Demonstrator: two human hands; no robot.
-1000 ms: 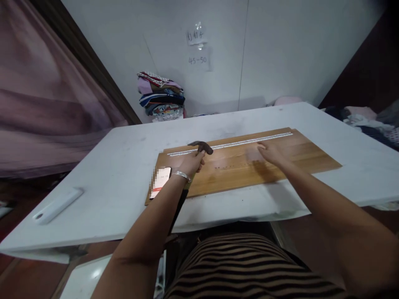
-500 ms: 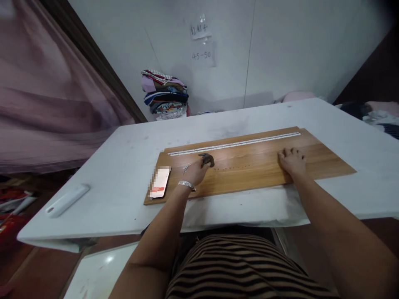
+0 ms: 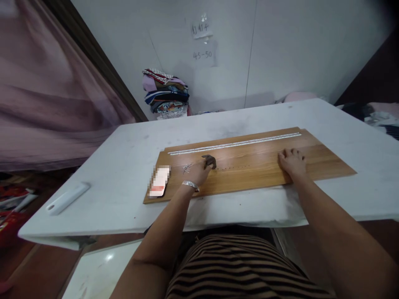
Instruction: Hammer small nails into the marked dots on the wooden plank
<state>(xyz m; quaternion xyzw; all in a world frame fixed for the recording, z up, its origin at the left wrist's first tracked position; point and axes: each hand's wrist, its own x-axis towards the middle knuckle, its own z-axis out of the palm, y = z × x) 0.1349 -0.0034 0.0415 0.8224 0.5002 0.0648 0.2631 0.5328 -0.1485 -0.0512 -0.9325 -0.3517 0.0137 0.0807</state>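
Note:
My left hand (image 3: 198, 173), with a silver bracelet at its wrist, is closed on a dark metal hammer (image 3: 211, 160). Only the curved head shows; the grip is hidden by the hand. Under it lies a wood-grain board (image 3: 262, 151). Loose nails (image 3: 187, 167) lie in a small heap just left of that hand. A row of small dark dots (image 3: 233, 167) runs along the board to the right of the hammer. On the board's right part rests my right hand (image 3: 293, 162), fingers spread and holding nothing.
Two white strips (image 3: 237, 144) run along the board's far edge. A phone (image 3: 159, 181) lies on its left end. A white plastic object (image 3: 68, 198) is on the white table (image 3: 118, 166). Folded clothes (image 3: 166, 93) are stacked by the wall; a pink curtain (image 3: 56, 62) hangs left.
My left hand and the hammer have shifted slightly to the right, so more of the nails show. My right hand stays in the same spot.

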